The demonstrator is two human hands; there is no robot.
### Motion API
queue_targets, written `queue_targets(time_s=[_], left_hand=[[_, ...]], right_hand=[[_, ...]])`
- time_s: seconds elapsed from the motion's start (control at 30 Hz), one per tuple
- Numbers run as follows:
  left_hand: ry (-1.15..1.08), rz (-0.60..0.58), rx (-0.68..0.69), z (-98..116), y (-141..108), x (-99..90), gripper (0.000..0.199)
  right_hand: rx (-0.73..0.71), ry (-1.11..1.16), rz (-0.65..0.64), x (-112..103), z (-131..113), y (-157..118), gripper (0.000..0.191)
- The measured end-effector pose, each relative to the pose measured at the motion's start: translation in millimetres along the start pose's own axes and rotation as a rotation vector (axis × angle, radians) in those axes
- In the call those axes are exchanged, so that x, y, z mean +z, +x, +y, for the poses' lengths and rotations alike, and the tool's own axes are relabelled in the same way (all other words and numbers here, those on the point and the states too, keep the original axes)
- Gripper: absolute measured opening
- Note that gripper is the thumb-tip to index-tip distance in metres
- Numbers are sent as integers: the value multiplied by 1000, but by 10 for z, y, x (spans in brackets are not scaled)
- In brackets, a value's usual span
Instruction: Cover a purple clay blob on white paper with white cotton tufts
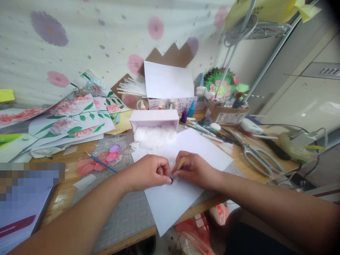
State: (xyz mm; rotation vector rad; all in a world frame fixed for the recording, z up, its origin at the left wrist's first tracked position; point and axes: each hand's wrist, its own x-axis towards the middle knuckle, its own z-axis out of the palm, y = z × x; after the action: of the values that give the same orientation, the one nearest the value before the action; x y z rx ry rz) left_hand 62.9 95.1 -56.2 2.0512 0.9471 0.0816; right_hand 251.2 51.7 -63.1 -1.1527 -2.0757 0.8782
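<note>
My left hand point(152, 171) and my right hand point(193, 170) meet over a white sheet of paper point(170, 203), fingertips almost touching. Thumb and fingers of the left hand are pinched together, and a tiny dark purple spot shows at the thumb tip; what it belongs to is too small to tell. The right hand is also closed in a pinch, with a slim tan piece showing between its fingers. Whatever lies between the two pinches is mostly hidden. Just behind the hands, white fluffy cotton point(155, 137) spills from an open white box point(154, 116) lying on its side.
On the right lie large scissors point(256, 156), brushes and pens, beside a cardboard box point(227, 115) of tools. Purple and blue bottles point(185, 114) stand behind the paper. A blue paintbrush point(102, 163) rests across pink pieces at left. Flower paintings point(71, 122) lean at the back left.
</note>
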Motion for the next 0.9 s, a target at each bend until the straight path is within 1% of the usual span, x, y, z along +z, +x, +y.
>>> queue_targets(time_s=[0.1,0.2,0.23,0.3,0.37,0.4,0.43,0.5,0.57,0.63,0.77,0.9], left_hand=[[273,97,11,71,-19,54,30],[470,213,26,138,-24,133,40],[501,233,27,157,-23,156,40],[520,258,24,184,-19,189,37],[503,274,24,196,-15,199,32],[488,280,25,196,-12,196,30],[472,283,24,193,-8,190,27],[441,287,11,182,1,174,22],[410,285,-10,169,12,159,19],[380,277,-28,154,25,150,19],[337,262,-39,115,46,141,19],[308,246,-36,93,49,128,19]], right_hand=[[34,52,10,37,14,18,7],[57,195,24,23,51,37,7],[72,251,65,0,68,42,8],[110,316,213,-77,104,51,11],[161,278,380,-183,144,56,15],[186,229,428,-239,165,56,16],[205,176,442,-290,188,55,16],[247,83,412,-362,236,53,15],[288,37,358,-382,284,56,13],[328,28,329,-359,325,74,13],[389,18,335,-285,378,144,14],[382,-14,308,-271,399,206,9]])
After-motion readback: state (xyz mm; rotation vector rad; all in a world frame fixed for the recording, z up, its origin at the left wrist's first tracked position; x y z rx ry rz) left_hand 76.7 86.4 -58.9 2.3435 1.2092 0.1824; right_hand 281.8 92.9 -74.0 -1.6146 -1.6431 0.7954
